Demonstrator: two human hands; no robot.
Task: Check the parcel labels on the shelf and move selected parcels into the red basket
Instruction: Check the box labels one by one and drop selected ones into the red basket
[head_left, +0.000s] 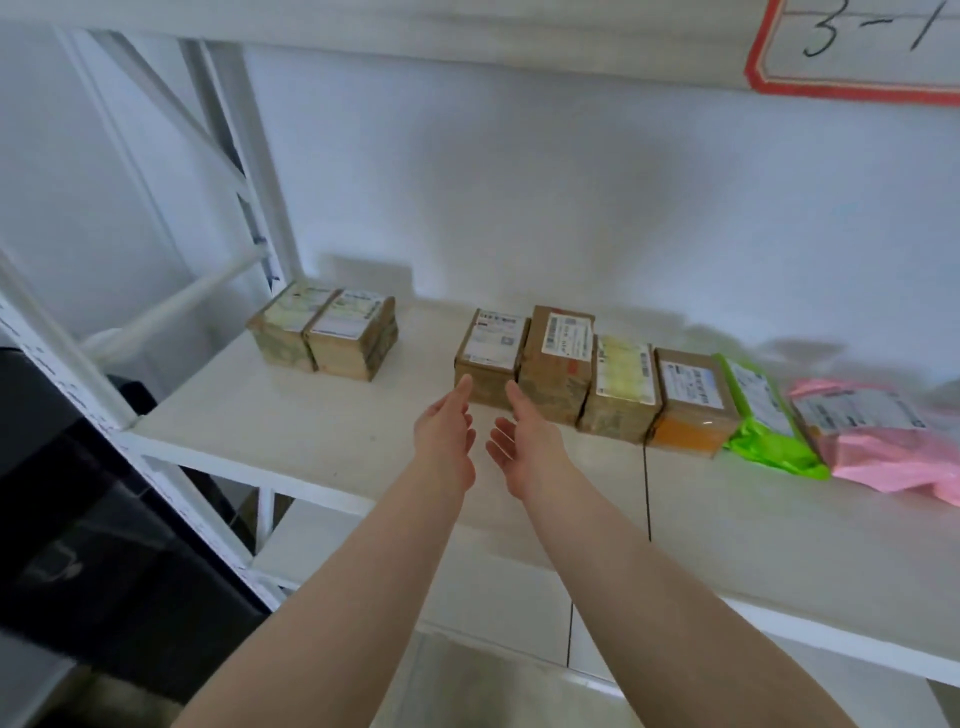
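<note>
A row of labelled parcels lies on the white shelf (291, 415). Two cardboard boxes (324, 330) sit together at the left. After a gap come a small box (491, 345), a taller box (558, 358), a box with a yellow label (621, 384), an orange-fronted box (693, 402), a green bag (763, 415) and a pink bag (878, 431). My left hand (447, 434) and my right hand (524, 441) reach side by side toward the small box, fingers straight, palms facing each other, holding nothing. Their fingertips are just at its front face. The red basket is out of view.
A white shelf post (72, 364) and diagonal braces stand at the left. A dark bin-like object (93, 519) sits below left. A red-bordered sign reading 3-1 (862, 41) hangs on the shelf above. A lower shelf board (509, 587) shows beneath.
</note>
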